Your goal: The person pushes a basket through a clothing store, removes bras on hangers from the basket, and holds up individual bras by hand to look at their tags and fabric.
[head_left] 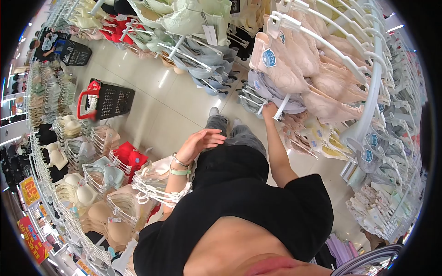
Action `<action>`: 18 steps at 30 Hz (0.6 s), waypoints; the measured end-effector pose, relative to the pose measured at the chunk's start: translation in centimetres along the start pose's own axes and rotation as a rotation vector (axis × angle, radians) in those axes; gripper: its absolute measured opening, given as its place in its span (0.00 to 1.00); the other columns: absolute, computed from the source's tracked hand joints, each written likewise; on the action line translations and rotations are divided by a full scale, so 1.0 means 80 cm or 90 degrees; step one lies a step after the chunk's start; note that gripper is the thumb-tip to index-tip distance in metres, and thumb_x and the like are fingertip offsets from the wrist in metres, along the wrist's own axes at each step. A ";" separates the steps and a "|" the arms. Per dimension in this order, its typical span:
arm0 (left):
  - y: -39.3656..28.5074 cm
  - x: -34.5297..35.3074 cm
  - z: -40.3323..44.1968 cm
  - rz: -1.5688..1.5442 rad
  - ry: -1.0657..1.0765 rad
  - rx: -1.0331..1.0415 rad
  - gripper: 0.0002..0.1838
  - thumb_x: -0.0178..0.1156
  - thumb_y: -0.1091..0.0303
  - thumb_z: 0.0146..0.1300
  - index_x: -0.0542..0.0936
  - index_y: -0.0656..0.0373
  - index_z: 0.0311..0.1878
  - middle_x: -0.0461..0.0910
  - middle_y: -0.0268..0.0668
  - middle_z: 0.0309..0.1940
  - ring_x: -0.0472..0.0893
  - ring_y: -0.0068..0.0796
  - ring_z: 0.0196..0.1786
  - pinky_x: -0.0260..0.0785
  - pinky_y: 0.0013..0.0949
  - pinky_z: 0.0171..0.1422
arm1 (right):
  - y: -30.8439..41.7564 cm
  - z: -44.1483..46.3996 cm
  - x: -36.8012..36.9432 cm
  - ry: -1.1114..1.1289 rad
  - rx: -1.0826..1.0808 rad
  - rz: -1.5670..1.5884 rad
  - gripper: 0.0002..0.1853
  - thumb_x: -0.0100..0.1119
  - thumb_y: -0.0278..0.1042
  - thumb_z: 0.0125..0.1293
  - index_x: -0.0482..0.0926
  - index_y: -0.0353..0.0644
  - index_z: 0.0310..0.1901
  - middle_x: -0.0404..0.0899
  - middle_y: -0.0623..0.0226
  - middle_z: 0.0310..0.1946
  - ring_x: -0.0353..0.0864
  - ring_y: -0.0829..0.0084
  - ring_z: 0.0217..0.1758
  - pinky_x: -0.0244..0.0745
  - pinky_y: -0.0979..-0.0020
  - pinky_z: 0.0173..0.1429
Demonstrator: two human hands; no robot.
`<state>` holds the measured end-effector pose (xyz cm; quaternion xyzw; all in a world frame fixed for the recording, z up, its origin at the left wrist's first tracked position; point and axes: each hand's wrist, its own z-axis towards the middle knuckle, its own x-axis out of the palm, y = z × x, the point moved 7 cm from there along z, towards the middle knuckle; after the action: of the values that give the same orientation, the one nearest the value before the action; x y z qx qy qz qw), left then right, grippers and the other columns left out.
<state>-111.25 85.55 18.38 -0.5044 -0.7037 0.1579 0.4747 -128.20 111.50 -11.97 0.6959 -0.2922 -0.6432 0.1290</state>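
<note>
My left hand (201, 143) is held in front of my waist, palm inward, with its fingers stretched out and nothing in them. Several white hangers (154, 186) with pale garments hang over my left forearm, below a bracelet and a light green wristband. My right hand (270, 110) reaches forward to the rack, its fingers curled at the edge of a lavender bra (281, 99); the fingertips are partly hidden. Just above hang pale pink bras (285, 60) on white hangers, with round blue tags. Grey bras on hangers (251, 101) are beside the right hand.
A white rail (378, 69) curves along the right. Yellow and pink bras (317, 135) hang below my right hand's level. A black basket with a red handle (110, 100) stands on the tiled floor (161, 106). More racks line the left; a person (43, 46) is at the far left.
</note>
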 end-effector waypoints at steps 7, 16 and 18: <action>-0.031 -0.058 0.042 -0.024 -0.151 0.047 0.22 0.38 0.56 0.66 0.71 0.64 0.49 0.77 0.44 0.45 0.75 0.31 0.48 0.63 0.32 0.56 | 0.291 -0.193 -0.145 0.587 -0.158 0.531 0.09 0.54 0.32 0.60 0.78 0.35 0.31 0.78 0.67 0.24 0.76 0.76 0.25 0.71 0.73 0.32; -0.045 -0.011 0.137 0.062 -0.079 0.030 0.17 0.43 0.57 0.64 0.76 0.60 0.41 0.81 0.38 0.38 0.79 0.25 0.40 0.67 0.27 0.47 | 0.392 -0.322 -0.204 0.751 -0.622 0.321 0.14 0.56 0.39 0.60 0.75 0.35 0.40 0.75 0.57 0.36 0.76 0.62 0.37 0.71 0.67 0.42; -0.029 0.001 0.147 0.073 -0.060 0.019 0.17 0.45 0.56 0.64 0.77 0.59 0.40 0.81 0.38 0.37 0.79 0.24 0.38 0.67 0.26 0.45 | 0.389 -0.323 -0.202 0.743 -0.637 0.348 0.14 0.56 0.40 0.60 0.75 0.35 0.36 0.76 0.57 0.30 0.77 0.61 0.32 0.71 0.66 0.38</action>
<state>-122.30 87.63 14.16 -0.5288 -0.6929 0.2185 0.4387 -110.62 90.87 22.19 0.6828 -0.0157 -0.1772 0.7086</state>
